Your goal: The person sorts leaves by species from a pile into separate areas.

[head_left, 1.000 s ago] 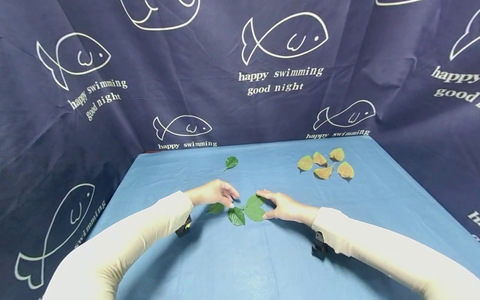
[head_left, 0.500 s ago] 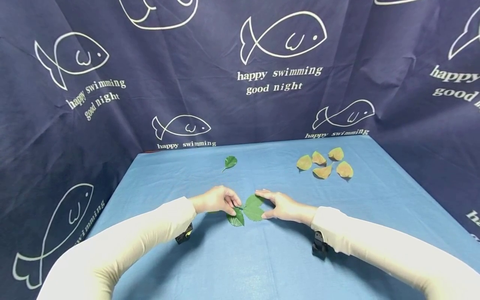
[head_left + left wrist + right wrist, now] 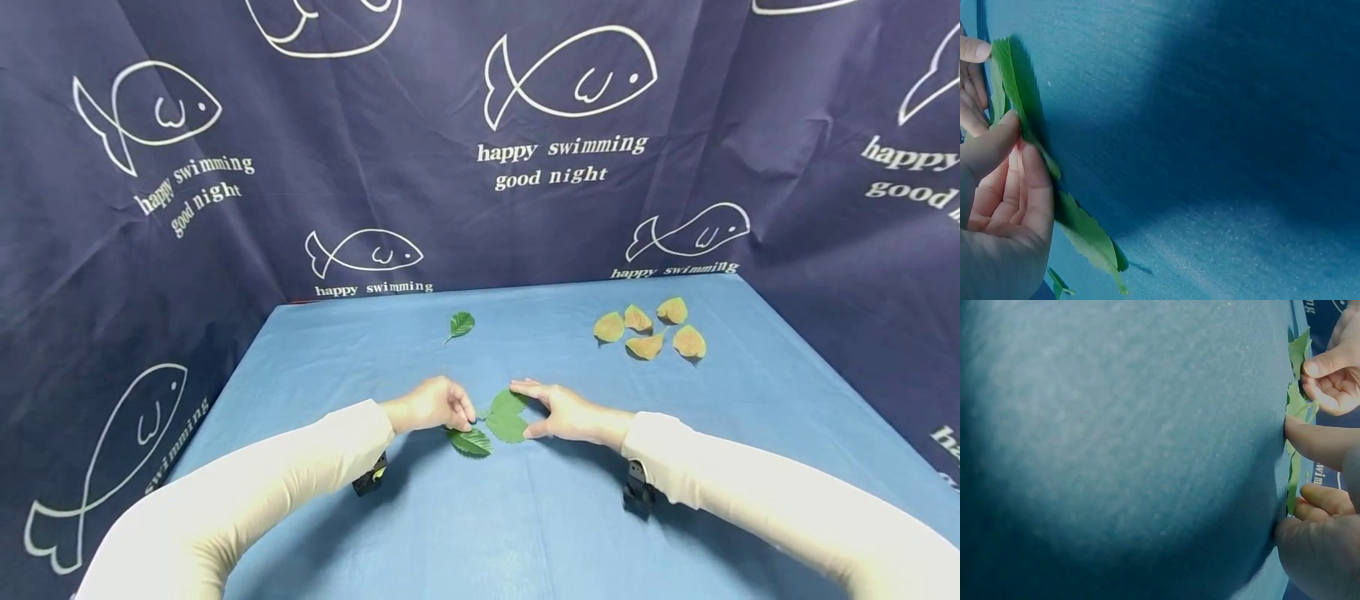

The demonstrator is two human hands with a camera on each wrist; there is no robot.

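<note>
My left hand (image 3: 435, 405) pinches a dark green serrated leaf (image 3: 470, 442) by its left end, between thumb and fingertips. In the left wrist view the thumb lies across that leaf (image 3: 1013, 75), and another green leaf (image 3: 1091, 236) lies on the cloth beside the hand. Two broader, paler green leaves (image 3: 507, 427) lie just right of the pinched one, their stems toward the left hand. My right hand (image 3: 566, 414) rests at their right edge, thumb and fingers spread and touching them. The right wrist view shows these leaves (image 3: 1294, 478) edge-on by the fingers.
A single green leaf with a stem (image 3: 462, 323) lies farther back. Several yellow-orange leaves (image 3: 645, 344) are grouped at the back right. Blue cloth (image 3: 420, 533) covers the table, and a dark fish-print curtain (image 3: 540, 225) hangs behind and at the sides.
My left hand has come down onto the dark green leaf, grasped it, and turned it so its tip points more to the right. The right hand and the pale leaves have stayed put.
</note>
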